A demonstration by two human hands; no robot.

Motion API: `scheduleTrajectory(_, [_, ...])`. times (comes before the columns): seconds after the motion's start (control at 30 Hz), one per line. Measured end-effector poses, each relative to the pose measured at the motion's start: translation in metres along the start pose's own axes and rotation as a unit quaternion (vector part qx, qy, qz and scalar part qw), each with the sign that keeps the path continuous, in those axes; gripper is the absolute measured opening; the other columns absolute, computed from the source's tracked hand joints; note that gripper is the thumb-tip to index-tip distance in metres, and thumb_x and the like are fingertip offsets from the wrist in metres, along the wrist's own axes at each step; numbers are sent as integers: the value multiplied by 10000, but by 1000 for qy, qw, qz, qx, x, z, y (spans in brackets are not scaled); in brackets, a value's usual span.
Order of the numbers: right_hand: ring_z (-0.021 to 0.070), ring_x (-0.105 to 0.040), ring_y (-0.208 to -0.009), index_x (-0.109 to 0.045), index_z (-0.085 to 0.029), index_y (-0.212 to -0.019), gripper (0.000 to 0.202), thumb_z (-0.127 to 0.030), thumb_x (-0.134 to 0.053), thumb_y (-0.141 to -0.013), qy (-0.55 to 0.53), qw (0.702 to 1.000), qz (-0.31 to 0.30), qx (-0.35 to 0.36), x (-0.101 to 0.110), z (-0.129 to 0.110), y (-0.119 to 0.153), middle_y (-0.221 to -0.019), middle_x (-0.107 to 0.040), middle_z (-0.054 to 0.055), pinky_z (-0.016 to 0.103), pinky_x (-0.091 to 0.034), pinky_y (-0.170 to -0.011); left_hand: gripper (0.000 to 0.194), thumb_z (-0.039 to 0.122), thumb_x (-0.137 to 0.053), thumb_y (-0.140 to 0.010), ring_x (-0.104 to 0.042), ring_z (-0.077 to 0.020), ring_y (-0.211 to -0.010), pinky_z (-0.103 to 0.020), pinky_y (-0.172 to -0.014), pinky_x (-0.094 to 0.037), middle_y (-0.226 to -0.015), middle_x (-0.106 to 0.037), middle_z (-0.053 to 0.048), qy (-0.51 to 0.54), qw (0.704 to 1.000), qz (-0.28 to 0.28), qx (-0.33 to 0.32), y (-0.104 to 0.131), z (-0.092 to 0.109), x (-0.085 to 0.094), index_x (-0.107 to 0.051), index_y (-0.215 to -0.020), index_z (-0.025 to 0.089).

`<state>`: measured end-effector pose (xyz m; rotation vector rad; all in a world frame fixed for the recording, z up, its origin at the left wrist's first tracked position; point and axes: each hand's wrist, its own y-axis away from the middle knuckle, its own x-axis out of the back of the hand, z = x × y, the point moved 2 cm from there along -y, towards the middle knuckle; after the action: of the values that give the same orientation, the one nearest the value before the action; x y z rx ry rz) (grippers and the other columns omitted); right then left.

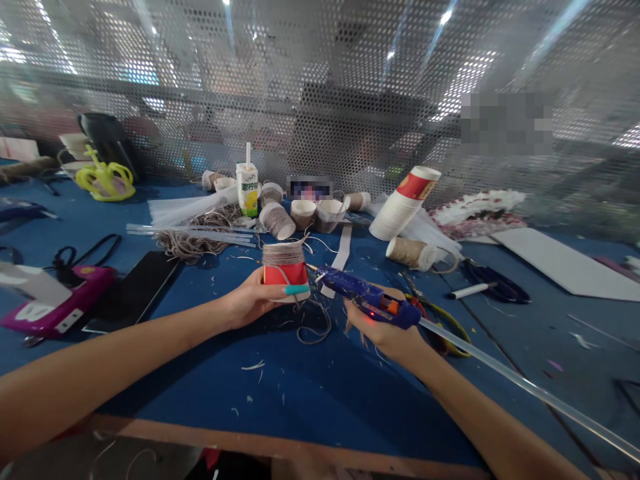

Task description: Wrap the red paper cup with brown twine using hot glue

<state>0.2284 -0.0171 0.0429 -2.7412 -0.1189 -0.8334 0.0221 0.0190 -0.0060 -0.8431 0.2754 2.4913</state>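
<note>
Centre of the frame: the left hand (249, 299) is grasping a red-and-white paper cup (289, 275) above the worktop (190, 400). The right hand (387, 335) is gripping a blue glue gun (350, 287), its tip pointing at the cup's side; whether they are touching, I cannot tell. Twine (283, 254) is covering the cup's upper part, so winding looks partly done; the red area below is showing mostly bare, seemingly left to cover. Farther back, a wrapped cup (277, 221) is lying; right of centre, a stack of plain cups (400, 208) is leaning.

The drink carton (247, 192) bears green characters, seemingly including 柠; its smaller print is blurred
</note>
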Motion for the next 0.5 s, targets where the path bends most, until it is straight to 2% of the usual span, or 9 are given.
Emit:
scheduleTrajectory(0.23, [134,-478,-391,-445,-225,-551,240,-314,-582,-726,20,1000,21,-5,-1,8,-5,-455,-490,-28,271,-384,-401,534,200,-873,-494,-691,-186,-801,-303,-804,-517,-863,-745,-66,10,1000,-6,0,-1,0,0,-679,-986,127])
scheduleTrajectory(0.33, [146,-502,-462,-460,-223,-594,230,-353,-564,-752,112,993,38,20,7,19,-14,-522,-503,-16,275,-394,-462,498,180,-872,-505,-692,-190,-798,-317,-838,-510,-856,-743,-72,11,1000,12,2,-1,0,2,-675,-958,118])
scheduleTrajectory(0.4, [178,-548,-542,-448,-225,-629,257,-402,-588,-753,239,969,48,37,15,25,-22,-608,-531,9,293,-409,-518,511,156,-871,-513,-695,-199,-828,-337,-884,-502,-885,-741,-79,14,999,31,0,-1,0,3,-661,-977,116])
scheduleTrajectory(0.5, [259,-620,-674,-451,-215,-718,293,-456,-610,-771,434,899,59,-12,28,34,-33,-750,-570,70,333,-439,-579,489,103,-850,-549,-698,-202,-854,-367,-947,-489,-923,-734,-85,24,999,44,9,-2,0,3,-639,-990,113])
